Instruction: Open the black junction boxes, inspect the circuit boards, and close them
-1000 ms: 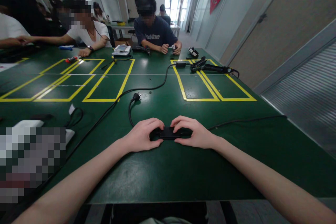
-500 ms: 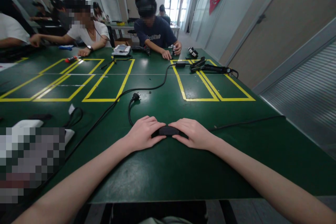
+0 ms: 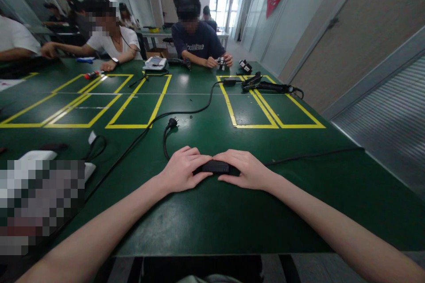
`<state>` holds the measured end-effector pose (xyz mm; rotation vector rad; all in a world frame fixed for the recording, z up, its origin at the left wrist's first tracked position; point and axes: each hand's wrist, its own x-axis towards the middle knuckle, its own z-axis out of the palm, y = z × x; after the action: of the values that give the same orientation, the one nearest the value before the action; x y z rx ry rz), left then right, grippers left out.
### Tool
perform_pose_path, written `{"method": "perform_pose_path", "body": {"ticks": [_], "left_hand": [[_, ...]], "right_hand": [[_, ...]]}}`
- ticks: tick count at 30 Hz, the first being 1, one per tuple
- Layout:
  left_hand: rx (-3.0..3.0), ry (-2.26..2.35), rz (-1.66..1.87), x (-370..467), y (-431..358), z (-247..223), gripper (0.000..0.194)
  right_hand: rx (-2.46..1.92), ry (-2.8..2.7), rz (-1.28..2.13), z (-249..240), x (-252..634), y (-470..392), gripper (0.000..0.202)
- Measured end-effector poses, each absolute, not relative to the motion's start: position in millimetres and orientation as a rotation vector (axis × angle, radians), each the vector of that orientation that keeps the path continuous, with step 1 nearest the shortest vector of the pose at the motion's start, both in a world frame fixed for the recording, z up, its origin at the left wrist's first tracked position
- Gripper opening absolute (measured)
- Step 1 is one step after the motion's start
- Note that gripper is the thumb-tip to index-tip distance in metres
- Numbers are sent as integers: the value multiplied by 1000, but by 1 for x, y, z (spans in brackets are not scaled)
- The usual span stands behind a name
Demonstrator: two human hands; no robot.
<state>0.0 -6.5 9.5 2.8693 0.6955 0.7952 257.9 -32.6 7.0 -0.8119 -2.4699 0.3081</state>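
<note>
A small black box point(image 3: 215, 166) lay on the green table point(image 3: 199, 225), set in from the middle of the near edge. The left hand point(image 3: 186, 169) had it pinched at its left end, fingers over the top and thumb along the near face. The right hand point(image 3: 245, 170) curved round the other end with fingertips on top; its thumb sat just below the near face, and whether that grip pressed firmly could not be told.

Beyond the left hand, a black plug point(image 3: 171, 123) rested on the table, its short cord leading back under that hand. Another cord point(image 3: 315, 155) ran from beside the right hand to the table's right edge. A longer cable point(image 3: 179, 112) crossed from the near left corner toward the far right corner, where a black tool point(image 3: 270, 86) lay over yellow tape point(image 3: 302, 126). At the far edge, a person in a dark shirt point(image 3: 199, 37) held a small black-and-white object point(image 3: 221, 63).
</note>
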Motion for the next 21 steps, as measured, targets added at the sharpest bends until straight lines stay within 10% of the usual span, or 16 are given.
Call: {"method": "perform_pose_path", "body": {"ticks": [8,21], "left_hand": [[3066,609,871,0,-4,7,35],[2870,687,1202,-6,-2,16,53]], "right_hand": [[-1054,-2041,1254,20,254,-44,30],[-1281,-1174,305,58,389,4,52]]}}
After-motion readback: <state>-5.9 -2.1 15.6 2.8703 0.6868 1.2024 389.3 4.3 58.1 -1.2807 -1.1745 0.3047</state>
